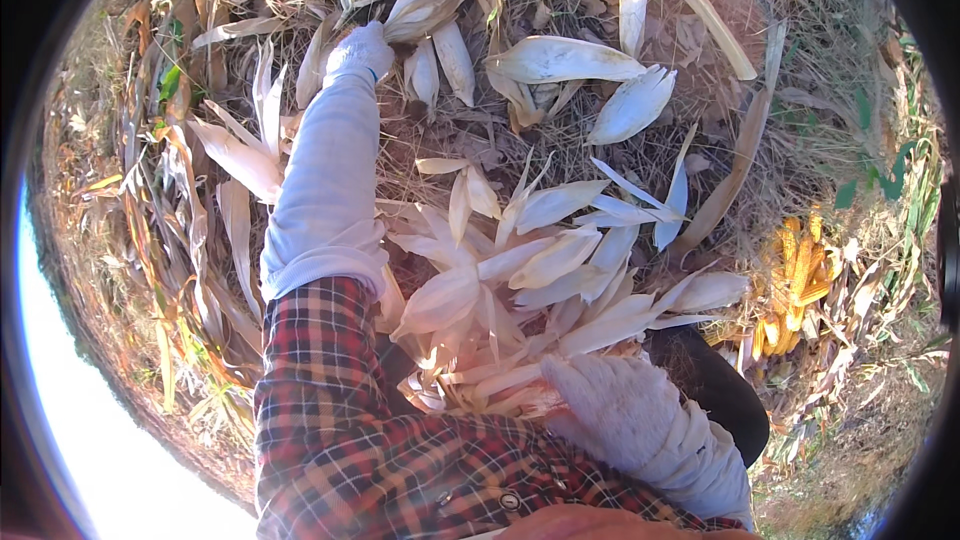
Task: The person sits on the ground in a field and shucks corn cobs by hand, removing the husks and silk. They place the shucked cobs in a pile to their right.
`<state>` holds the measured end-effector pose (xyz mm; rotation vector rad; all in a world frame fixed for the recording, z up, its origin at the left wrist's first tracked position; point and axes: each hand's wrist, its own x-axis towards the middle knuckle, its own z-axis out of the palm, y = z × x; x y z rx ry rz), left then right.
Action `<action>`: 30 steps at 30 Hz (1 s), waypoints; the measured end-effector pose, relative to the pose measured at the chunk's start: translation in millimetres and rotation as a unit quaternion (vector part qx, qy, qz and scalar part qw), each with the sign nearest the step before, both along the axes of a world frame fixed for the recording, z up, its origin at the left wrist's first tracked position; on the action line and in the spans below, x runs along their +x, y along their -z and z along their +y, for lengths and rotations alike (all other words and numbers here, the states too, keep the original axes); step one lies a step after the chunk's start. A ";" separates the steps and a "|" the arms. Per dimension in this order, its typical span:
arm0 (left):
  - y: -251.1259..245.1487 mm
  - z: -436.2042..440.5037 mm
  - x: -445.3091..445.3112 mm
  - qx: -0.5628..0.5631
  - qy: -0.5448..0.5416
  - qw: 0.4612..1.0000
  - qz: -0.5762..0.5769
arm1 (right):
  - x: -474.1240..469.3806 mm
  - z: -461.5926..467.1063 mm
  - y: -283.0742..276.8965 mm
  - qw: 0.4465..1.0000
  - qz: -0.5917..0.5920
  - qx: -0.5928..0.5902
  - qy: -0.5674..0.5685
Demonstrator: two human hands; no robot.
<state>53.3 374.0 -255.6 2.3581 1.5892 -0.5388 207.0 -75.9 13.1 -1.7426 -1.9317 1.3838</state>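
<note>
My left hand (pixel 361 52), in a white knit glove, reaches far forward to a cluster of corn ears in dry husks. Its curled fingers touch the near end of one husked ear (pixel 426 13); whether they grip it is hidden. Two more husked ears (pixel 454 64) lie just right of that hand. Close to my body is my right hand (pixel 600 390), also gloved and somewhat blurred, beside a heap of loose pale husks (pixel 525 277). Its fingers are mostly hidden, so I cannot see if anything is in them.
Bare yellow corn cobs (pixel 799 281) lie piled at the right, beyond my dark-clothed knee (pixel 709 390). More husked ears (pixel 566 60) rest on the dry grass ahead. Dry corn stalks and leaves (pixel 187 202) line the left side. A long dry stalk (pixel 705 7) lies at the upper right.
</note>
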 end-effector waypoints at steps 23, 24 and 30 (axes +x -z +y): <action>-257.9 -308.5 -71.2 -0.517 0.038 0.648 -0.557 | 17.1 -42.0 4.3 0.752 0.471 0.295 0.354; -263.2 -320.9 -72.1 -0.448 0.082 0.720 -0.523 | 14.1 -45.1 2.0 0.732 0.520 0.275 0.343; -226.6 -375.7 -84.0 -0.533 -0.041 0.651 -0.539 | 1.5 -46.9 -13.0 0.617 0.661 0.139 0.404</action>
